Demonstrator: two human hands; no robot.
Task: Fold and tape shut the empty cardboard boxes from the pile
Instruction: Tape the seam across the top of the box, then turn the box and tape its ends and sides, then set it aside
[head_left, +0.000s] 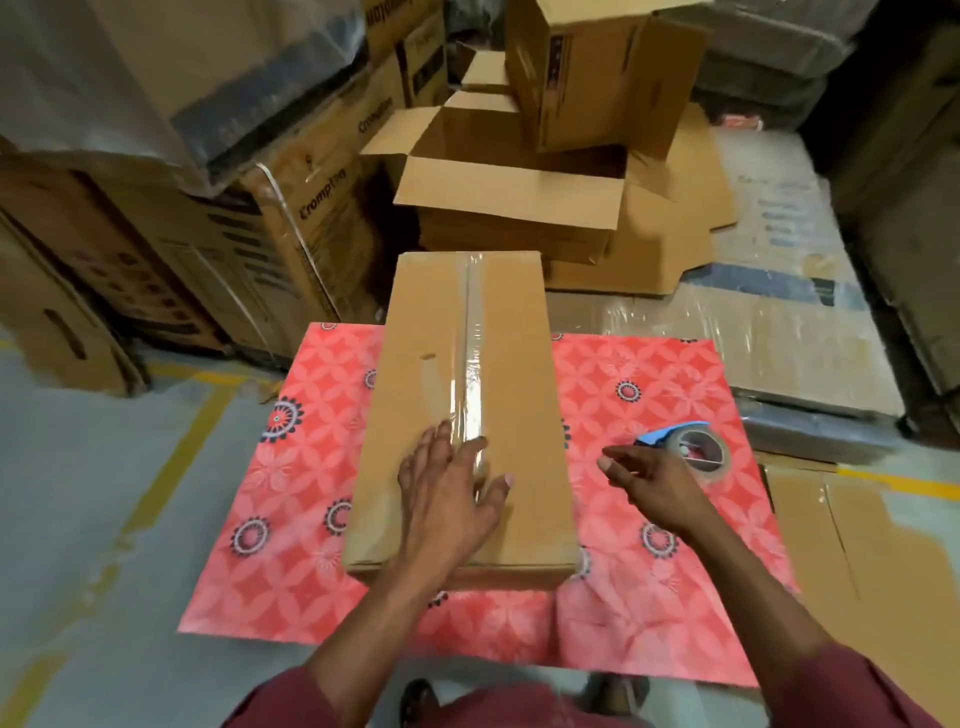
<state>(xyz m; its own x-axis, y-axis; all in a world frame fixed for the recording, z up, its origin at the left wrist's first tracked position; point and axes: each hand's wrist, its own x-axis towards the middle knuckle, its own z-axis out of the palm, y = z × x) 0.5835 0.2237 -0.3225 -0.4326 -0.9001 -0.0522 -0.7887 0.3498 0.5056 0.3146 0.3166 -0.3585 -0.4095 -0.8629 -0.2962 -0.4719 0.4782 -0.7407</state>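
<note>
- I see the closed cardboard box (457, 415) in the middle of the frame, lying long-ways away from me on a red patterned mat (675, 395) that covers the centre and lower part of the picture.
- A strip of clear tape (474, 358) runs along the box's top seam from the far edge down toward the near end; it looks glossy and a little wrinkled.
- My left hand (449, 486) lies flat on the near half of the box top, fingers straight and spread, fingertips on the tape strip. It grips nothing; it only presses down.
- My right hand (652, 480) hovers over the mat to the right of the box, fingers loosely extended and apart, holding nothing. It is off the box and just beside the tape dispenser.
- The tape dispenser (693, 449), blue with a roll of clear tape in it, sits on the mat at centre right, partly hidden by my right hand.
- In the upper middle of the frame is the pile of boxes: an open box (511, 200) with its flaps spread outward, and another open box (587, 78) tipped on top of it at the upper edge.
- Flattened cardboard (691, 202) lies under and to the right of that pile.
- Along the upper left stand printed cartons (291, 228), some under plastic wrap.
- Plastic-wrapped flat bundles (779, 332) fill the right side.
- The grey floor at lower left carries a yellow painted line (171, 457).
- Maroon sleeves (857, 686) show at the bottom edge.
</note>
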